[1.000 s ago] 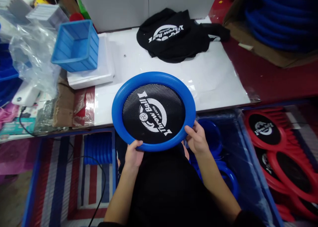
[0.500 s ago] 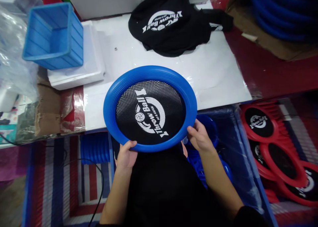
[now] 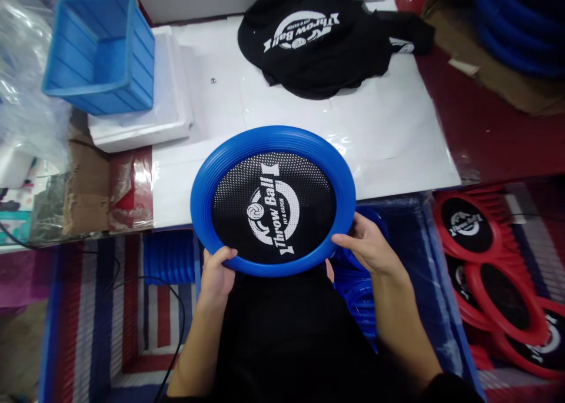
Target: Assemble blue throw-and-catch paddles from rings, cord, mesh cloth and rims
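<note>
A blue ring-shaped throwing disc [image 3: 206, 209] with a black mesh centre and a white "Throw Ball" print is held in front of me, over the near edge of the table. My left hand [image 3: 219, 272] grips its lower left rim, thumb on top and fingers underneath. At the lower right rim is my right hand [image 3: 368, 244], its thumb on the upper face and its fingers hidden below. Behind the disc, a pile of black printed mesh fabric [image 3: 309, 67] lies on the white table top [image 3: 220, 115].
A blue plastic bin [image 3: 99, 50] stands on a white foam block [image 3: 145, 135] at left. Red discs [image 3: 470, 223] are piled in a crate at lower right. Blue discs [image 3: 170, 259] stand stacked below the table. A cardboard box [image 3: 498, 67] holds blue rings at upper right.
The disc has turned counter-clockwise, so its print stands nearer upright. My left hand stays on the rim, while my right hand has shifted slightly along it.
</note>
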Motion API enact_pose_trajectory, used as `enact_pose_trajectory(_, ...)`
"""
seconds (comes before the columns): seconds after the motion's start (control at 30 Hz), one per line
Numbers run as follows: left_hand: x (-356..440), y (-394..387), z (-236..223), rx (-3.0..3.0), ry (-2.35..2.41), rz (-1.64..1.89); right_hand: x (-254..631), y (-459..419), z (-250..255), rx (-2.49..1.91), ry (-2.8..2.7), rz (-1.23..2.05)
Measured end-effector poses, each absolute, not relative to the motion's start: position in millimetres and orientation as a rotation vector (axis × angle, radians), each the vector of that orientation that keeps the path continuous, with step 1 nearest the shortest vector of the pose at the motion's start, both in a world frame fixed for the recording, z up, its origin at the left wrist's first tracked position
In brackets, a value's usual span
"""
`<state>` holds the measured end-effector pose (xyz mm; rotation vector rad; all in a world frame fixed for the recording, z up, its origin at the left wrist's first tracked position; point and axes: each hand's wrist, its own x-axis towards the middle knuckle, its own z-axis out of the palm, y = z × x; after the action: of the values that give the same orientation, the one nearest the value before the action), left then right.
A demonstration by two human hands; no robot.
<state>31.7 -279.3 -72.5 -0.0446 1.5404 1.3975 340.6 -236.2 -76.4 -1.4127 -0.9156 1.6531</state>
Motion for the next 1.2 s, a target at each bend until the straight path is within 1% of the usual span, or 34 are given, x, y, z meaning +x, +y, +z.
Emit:
enact_pose_trajectory(0.13,29,-274,-72,-0.075,1.525,1.305,337,-238,-79,-1.4,-0.93,1.64)
enact_pose_trajectory(0.33,20,-279,-74,0.119,1.501,1.403,341,-239,-93,-1.379,-0.936,1.687)
enact_pose_trajectory(0.4,8,-287,-72,0.285,1.547,1.415,350,-237,-89,-1.377,-0.98,1.565)
enact_pose_trajectory(0.5,-9,-294,-61,0.626,1.553,1.268,365,-235,-66,-1.355,-1.133,1.222)
enact_pose_trajectory(0.6,-13,-288,-41,0.97,1.397,1.114,371,-232,-29,-1.233,-1.415,0.963)
enact_pose_trajectory(0.7,-1,-275,-24,1.355,1.29,0.957,366,-230,4,-1.109,-1.76,0.847)
enact_pose_trajectory(0.8,11,-267,-18,1.676,1.199,0.896,354,-227,23,-1.002,-2.217,0.772)
enact_pose_trajectory(0.9,13,-265,-22,1.757,1.146,0.91,344,-219,29,-0.901,-2.415,0.717)
enact_pose_trajectory(1.03,2,-260,-40,1.722,1.078,0.929,343,-202,34,-0.768,-2.525,0.813)
enact_pose_trajectory(1.2,-14,-246,-76,1.63,0.874,1.161,346,-184,34,-0.695,-2.545,0.922)
